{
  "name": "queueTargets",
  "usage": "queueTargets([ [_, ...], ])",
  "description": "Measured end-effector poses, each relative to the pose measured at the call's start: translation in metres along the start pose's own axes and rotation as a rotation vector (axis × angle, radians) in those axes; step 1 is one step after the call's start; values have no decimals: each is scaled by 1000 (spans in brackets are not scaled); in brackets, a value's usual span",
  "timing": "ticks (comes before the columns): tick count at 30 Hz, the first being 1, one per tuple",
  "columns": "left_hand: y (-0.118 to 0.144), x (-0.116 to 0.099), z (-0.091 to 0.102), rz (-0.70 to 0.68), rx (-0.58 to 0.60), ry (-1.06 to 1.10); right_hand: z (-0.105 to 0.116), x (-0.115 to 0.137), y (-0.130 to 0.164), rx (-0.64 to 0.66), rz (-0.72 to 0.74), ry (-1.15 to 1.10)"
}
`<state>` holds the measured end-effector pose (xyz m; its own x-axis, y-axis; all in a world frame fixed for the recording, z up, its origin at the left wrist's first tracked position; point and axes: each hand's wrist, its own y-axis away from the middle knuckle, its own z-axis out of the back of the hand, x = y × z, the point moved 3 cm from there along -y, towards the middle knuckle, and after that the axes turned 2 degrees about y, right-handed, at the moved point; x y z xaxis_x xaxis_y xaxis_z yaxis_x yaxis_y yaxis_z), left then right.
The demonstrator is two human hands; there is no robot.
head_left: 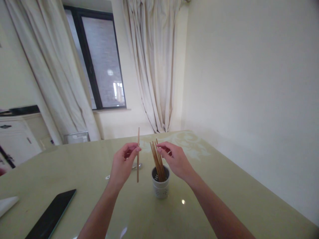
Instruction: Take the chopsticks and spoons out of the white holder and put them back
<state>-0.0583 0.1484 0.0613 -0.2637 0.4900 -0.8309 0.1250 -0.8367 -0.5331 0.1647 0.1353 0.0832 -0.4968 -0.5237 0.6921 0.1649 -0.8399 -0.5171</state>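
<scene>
My left hand [125, 161] pinches a single wooden chopstick [138, 166], held nearly upright above the table. To its right, a light grey holder [160, 191] with small holes stands upright on the table. Several wooden chopsticks [157, 164] lean to the left inside it. My right hand [175, 157] is closed at the upper ends of these, thumb and fingertips together on one chopstick; its lower part merges with the bunch. Behind my left hand lies a metal spoon [140, 165], partly hidden by the hand and the held chopstick.
A dark flat tablet-like device [52, 214] lies on the glossy green table [224, 199] at the lower left, with a white object [8, 203] beyond it at the left edge. A wall [254, 83] borders the table's right side. Curtains [154, 66] and a window [104, 63] are behind.
</scene>
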Motion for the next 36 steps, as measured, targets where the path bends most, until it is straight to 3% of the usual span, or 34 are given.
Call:
queueTargets([
  [5, 15, -43, -16, -78, 11, 267, -6, 26, 9, 111, 68, -245],
  [10, 22, -52, -23, -89, -16, 278, -5, 32, 10, 100, 101, -240],
  [14, 20, -38, -28, -34, 8, 262, -7, 27, 9, 74, 112, -145],
  [18, 16, -7, -35, 53, 69, 180, -16, 9, 5, 109, 49, -61],
  [25, 20, 40, -52, 199, 192, 77, -10, -22, -4, -39, -74, 179],
  [30, 26, 42, -59, 146, 203, -52, -14, -42, -4, 101, -184, 251],
  [36, 26, 38, -62, 123, 243, -55, -22, -48, -3, 222, -166, 285],
])
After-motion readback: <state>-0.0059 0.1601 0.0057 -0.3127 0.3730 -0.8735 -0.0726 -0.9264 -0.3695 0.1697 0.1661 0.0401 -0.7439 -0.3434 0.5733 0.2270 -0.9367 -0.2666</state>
